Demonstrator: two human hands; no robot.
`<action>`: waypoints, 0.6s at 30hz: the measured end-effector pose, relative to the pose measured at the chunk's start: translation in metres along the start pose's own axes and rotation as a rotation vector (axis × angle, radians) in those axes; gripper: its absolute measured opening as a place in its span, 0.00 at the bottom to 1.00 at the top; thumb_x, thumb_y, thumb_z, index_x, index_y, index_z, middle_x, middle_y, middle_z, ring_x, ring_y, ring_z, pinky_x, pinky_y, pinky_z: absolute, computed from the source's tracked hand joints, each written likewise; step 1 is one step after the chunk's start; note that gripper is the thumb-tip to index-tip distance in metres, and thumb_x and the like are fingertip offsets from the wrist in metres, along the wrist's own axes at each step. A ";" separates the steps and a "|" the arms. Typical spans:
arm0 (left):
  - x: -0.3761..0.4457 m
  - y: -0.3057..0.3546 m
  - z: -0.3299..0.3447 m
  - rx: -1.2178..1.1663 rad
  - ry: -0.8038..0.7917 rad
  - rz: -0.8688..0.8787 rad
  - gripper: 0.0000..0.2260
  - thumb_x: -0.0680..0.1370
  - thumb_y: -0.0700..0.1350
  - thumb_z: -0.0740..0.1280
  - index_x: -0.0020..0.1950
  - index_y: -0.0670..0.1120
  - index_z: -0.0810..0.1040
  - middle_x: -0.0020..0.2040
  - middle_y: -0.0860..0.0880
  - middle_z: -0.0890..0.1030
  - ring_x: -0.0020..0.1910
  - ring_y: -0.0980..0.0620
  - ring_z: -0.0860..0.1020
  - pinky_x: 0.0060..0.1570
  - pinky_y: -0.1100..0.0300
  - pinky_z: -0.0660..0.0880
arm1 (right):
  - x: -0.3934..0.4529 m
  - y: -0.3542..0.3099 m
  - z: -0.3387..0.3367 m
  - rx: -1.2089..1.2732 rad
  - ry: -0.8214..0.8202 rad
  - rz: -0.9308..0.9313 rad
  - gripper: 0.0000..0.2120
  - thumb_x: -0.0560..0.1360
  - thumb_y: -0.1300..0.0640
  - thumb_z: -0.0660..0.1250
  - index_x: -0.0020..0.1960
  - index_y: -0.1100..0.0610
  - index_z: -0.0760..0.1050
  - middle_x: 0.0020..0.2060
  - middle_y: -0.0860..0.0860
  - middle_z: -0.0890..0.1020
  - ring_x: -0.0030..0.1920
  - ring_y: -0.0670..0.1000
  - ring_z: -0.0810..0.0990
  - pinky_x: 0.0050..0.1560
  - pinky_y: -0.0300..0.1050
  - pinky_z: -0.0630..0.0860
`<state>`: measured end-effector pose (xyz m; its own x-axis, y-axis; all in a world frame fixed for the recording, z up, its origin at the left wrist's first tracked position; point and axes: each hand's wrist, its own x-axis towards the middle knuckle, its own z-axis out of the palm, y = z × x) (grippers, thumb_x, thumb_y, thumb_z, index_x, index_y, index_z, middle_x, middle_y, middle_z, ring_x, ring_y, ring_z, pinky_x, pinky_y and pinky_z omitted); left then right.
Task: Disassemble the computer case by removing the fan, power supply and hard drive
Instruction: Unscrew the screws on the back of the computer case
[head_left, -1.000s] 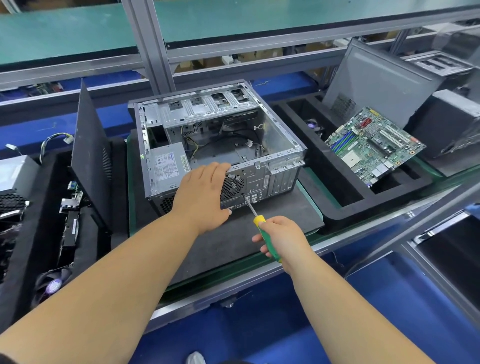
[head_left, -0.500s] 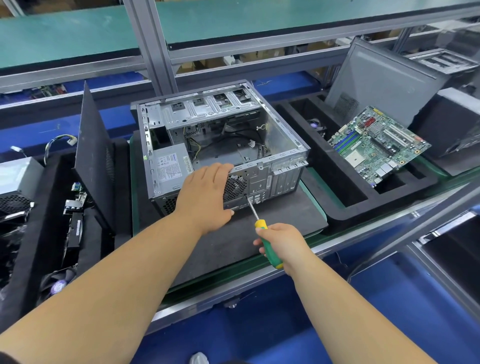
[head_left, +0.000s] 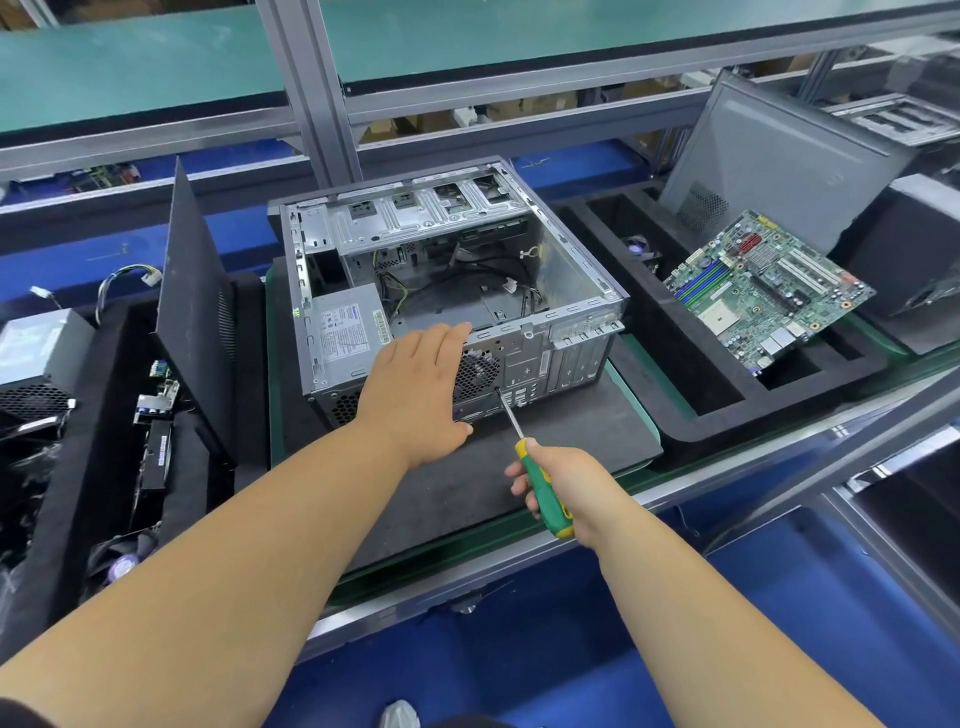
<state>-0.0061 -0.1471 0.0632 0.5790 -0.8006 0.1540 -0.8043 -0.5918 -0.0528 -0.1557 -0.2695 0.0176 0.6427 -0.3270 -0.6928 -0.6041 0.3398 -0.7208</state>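
1. Two hands were on the job: the left hand (head_left: 415, 389) lay flat, fingers spread, over the rear panel of the computer case (head_left: 452, 291), holding nothing, just bracing it.
2. The right hand (head_left: 563, 491) had its grip wrapped tight on a green-and-yellow screwdriver (head_left: 535, 467), the tip set against the rear panel just beside the fan grille (head_left: 475, 371).
3. Inside, the power supply (head_left: 348, 330) sat in the near-left corner, loose cables trailing across the case floor; I could not make out the hard drive.
4. Risk, as I judged it: the shaft met the panel at a slant, so the tip could skip off the screw head and chew it, or jab toward the bracing hand close by.
5. The case could also slide on its dark foam mat (head_left: 571, 431) if the push came harder than the brace.
6. Around it: a green tabletop (head_left: 631, 364) on an aluminium-framed line, a motherboard (head_left: 763, 291) in the black foam tray to the right, and pulled parts in another tray to the left.
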 end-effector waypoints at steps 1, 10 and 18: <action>0.000 0.000 0.000 0.003 -0.001 -0.001 0.48 0.67 0.63 0.71 0.78 0.49 0.49 0.73 0.50 0.61 0.71 0.47 0.62 0.70 0.52 0.58 | 0.000 -0.002 0.000 -0.027 0.013 0.008 0.21 0.85 0.47 0.55 0.45 0.61 0.76 0.33 0.53 0.76 0.28 0.49 0.70 0.33 0.43 0.69; -0.001 0.002 0.000 0.012 0.003 -0.005 0.48 0.67 0.62 0.71 0.78 0.49 0.49 0.74 0.49 0.60 0.71 0.47 0.60 0.70 0.53 0.55 | 0.009 0.007 0.000 -0.226 0.272 -0.166 0.13 0.80 0.49 0.66 0.43 0.57 0.78 0.33 0.52 0.77 0.31 0.51 0.73 0.37 0.45 0.72; -0.001 0.001 -0.001 0.014 -0.003 -0.004 0.48 0.67 0.61 0.71 0.78 0.49 0.49 0.74 0.49 0.60 0.71 0.47 0.60 0.70 0.54 0.55 | -0.001 -0.002 0.003 -0.128 0.130 0.017 0.21 0.83 0.48 0.57 0.43 0.59 0.81 0.36 0.53 0.79 0.36 0.51 0.76 0.43 0.47 0.73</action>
<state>-0.0077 -0.1465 0.0639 0.5828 -0.7983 0.1516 -0.8000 -0.5965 -0.0655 -0.1536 -0.2669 0.0199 0.5704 -0.4363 -0.6959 -0.6751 0.2337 -0.6998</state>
